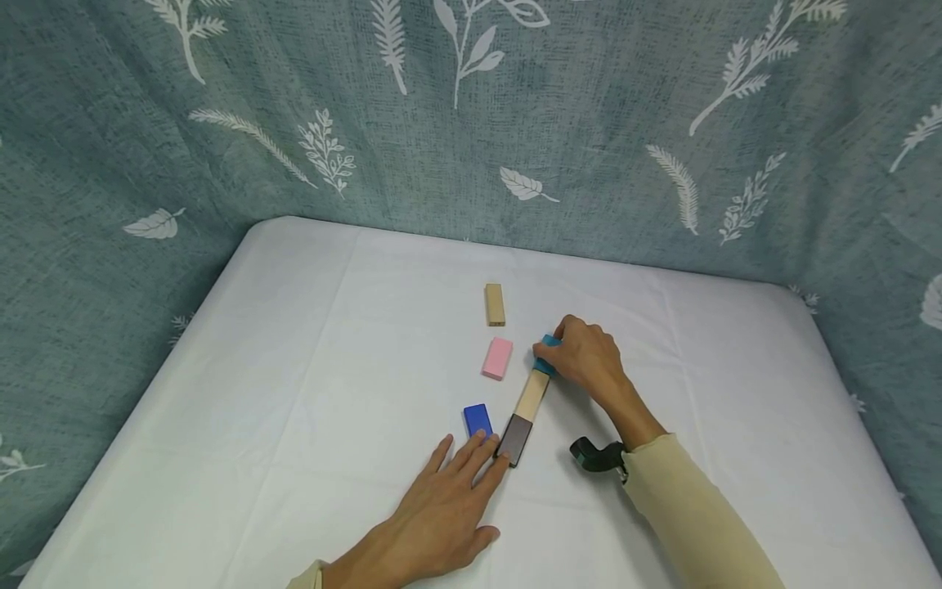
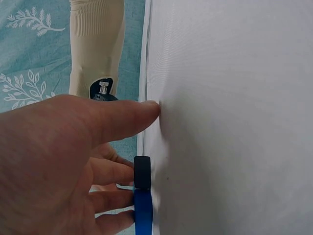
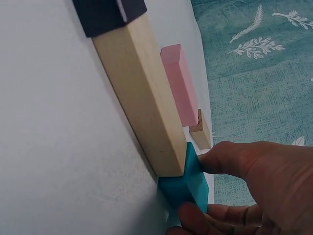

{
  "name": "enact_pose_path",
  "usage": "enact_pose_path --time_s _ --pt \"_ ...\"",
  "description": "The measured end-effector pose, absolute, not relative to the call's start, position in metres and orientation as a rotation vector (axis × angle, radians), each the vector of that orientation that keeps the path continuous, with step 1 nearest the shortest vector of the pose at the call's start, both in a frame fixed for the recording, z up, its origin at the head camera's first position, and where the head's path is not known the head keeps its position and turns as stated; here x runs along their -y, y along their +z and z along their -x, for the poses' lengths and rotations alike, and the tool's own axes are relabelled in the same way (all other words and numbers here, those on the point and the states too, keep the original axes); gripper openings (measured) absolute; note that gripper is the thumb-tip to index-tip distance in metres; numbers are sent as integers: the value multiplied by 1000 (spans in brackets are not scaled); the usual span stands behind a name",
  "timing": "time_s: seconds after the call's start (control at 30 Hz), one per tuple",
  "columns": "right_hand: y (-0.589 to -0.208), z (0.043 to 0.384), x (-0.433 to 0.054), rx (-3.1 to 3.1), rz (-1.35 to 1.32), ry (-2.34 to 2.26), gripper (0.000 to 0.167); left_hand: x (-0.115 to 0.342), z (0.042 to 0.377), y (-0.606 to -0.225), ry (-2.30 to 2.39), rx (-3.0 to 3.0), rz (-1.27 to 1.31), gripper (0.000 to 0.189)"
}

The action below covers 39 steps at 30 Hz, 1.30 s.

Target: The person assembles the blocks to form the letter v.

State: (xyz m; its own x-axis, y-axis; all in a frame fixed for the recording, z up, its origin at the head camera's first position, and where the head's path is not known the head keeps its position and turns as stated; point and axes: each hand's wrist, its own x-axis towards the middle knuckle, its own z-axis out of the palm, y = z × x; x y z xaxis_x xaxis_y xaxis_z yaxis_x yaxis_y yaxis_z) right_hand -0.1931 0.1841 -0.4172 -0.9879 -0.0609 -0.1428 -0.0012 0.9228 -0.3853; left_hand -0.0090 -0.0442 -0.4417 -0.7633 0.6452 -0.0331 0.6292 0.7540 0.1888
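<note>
A dark grey block (image 1: pixel 514 440), a plain wooden block (image 1: pixel 531 396) and a teal block (image 1: pixel 545 366) lie end to end in a slanting row. My right hand (image 1: pixel 589 356) pinches the teal block at the far end, thumb on one side and fingers on the other; in the right wrist view the teal block (image 3: pixel 195 183) meets the wooden block's end (image 3: pixel 146 103). With fingers extended, my left hand (image 1: pixel 445 507) touches the dark block's near end and the blue block (image 1: pixel 477 419) beside it. The left wrist view shows fingertips against the dark block (image 2: pixel 142 172) and blue block (image 2: pixel 144 210).
A pink block (image 1: pixel 497 358) lies left of the row, and a tan wooden block (image 1: pixel 495 304) lies farther back. All rest on a white-covered table (image 1: pixel 353 343). A leaf-patterned teal cloth (image 1: pixel 471 147) hangs behind its far edge.
</note>
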Motion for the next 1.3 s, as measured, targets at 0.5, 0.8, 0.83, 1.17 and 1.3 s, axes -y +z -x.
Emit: enact_pose_path --time_s 0.5,0.8,0.83,1.17,1.3 --pt "-420 192 -184 -2926 53 -585 46 44 9 -441 251 -2851 -1035 82" --pt "-419 193 -184 -2915 38 -568 47 44 10 -441 252 -2851 -1038 82" --pt "-419 193 -184 -2915 38 -567 48 44 10 -441 251 -2850 -1037 82" --pt "-418 193 -183 -2915 29 -562 48 44 10 -440 253 -2852 -1033 82" --pt "-418 194 -183 -2910 27 -561 49 44 10 -440 250 -2846 -1028 82"
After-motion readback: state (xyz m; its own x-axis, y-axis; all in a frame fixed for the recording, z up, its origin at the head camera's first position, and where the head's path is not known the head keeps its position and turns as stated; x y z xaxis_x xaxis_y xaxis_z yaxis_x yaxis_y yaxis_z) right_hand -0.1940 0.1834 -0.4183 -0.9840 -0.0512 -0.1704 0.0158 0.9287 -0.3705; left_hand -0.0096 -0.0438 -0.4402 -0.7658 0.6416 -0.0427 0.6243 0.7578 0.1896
